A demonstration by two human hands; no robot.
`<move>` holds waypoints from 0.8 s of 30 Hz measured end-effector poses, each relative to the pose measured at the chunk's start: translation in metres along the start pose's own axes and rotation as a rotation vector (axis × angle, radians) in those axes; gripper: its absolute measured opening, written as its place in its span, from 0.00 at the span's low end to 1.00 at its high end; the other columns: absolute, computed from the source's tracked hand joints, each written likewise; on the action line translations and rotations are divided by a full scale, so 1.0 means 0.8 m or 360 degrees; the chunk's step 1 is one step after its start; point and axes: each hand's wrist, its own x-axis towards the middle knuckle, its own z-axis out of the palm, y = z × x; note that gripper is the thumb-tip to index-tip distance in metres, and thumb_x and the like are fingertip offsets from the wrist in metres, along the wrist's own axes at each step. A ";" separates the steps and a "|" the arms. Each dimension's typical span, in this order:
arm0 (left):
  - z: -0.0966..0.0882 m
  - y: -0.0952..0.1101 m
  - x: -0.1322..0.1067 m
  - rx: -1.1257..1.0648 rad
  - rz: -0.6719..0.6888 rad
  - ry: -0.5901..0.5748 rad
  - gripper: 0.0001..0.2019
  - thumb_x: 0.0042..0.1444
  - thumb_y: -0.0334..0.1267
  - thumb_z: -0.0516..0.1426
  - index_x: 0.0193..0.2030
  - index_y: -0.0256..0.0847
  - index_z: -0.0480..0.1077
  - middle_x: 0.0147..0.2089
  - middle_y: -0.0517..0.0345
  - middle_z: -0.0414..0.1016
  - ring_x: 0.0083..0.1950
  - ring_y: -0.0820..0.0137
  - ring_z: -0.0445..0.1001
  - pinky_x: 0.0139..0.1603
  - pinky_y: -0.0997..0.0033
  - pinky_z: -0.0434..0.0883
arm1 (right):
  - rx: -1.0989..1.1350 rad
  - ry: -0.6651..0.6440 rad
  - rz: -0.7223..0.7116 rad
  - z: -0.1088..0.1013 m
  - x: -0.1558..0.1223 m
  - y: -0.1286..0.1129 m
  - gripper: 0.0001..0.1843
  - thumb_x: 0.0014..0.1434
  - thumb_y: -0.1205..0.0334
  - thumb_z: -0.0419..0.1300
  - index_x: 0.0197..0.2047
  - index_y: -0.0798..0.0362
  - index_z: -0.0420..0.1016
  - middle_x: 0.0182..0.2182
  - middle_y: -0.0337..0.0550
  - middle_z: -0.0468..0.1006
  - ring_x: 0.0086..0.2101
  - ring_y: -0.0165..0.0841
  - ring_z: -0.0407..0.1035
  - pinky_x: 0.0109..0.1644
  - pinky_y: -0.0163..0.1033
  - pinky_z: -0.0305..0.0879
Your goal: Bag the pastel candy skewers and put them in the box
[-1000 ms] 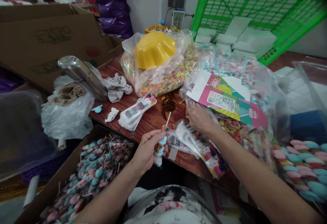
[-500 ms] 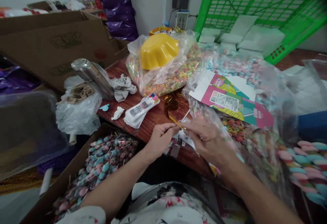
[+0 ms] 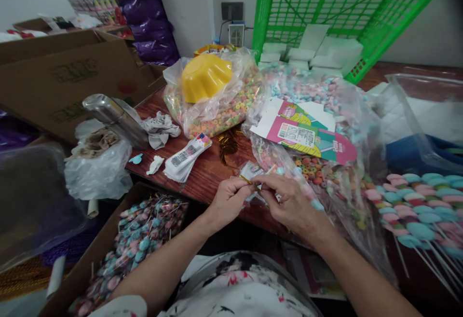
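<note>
My left hand and my right hand meet at the near edge of the wooden table. Both are pinched closed on a thin gold twist tie at the neck of a small clear bag, which is mostly hidden under my fingers. Printed clear bags lie in a stack just left of my hands. A heap of gold twist ties sits beyond them. A cardboard box of wrapped pastel lollipops stands below my left forearm.
A bag of coloured cereal rings with a yellow bowl on it sits at the back. A flat printed carton lies on more bags. Pastel lollipops are piled at right. A green crate leans behind; a steel flask lies left.
My right hand came back from the stack of bags to meet the left. The lollipop that stood in my left hand is now hidden, and both hands pinch a gold tie.
</note>
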 end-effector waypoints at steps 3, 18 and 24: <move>0.002 -0.003 0.001 0.0019 0.0006 -0.0008 0.17 0.56 0.46 0.56 0.22 0.36 0.71 0.21 0.62 0.59 0.25 0.75 0.57 0.28 0.75 0.57 | 0.0076 0.0184 0.0192 0.002 -0.011 -0.003 0.22 0.56 0.70 0.55 0.55 0.52 0.65 0.28 0.36 0.75 0.31 0.31 0.69 0.39 0.37 0.64; 0.038 0.033 0.020 -0.0109 -0.0024 -0.0778 0.17 0.52 0.45 0.60 0.20 0.34 0.70 0.19 0.63 0.64 0.19 0.80 0.61 0.20 0.79 0.58 | 0.1337 -0.0067 0.0875 -0.030 -0.057 0.016 0.17 0.48 0.49 0.63 0.24 0.54 0.68 0.17 0.35 0.65 0.19 0.26 0.57 0.22 0.33 0.54; 0.046 0.039 0.025 -0.0400 -0.0956 -0.1422 0.12 0.41 0.43 0.66 0.24 0.33 0.75 0.17 0.60 0.71 0.13 0.78 0.64 0.11 0.82 0.60 | 0.0036 -0.0092 -0.0271 -0.083 -0.082 -0.023 0.10 0.58 0.70 0.51 0.31 0.55 0.73 0.25 0.44 0.73 0.28 0.32 0.64 0.35 0.41 0.63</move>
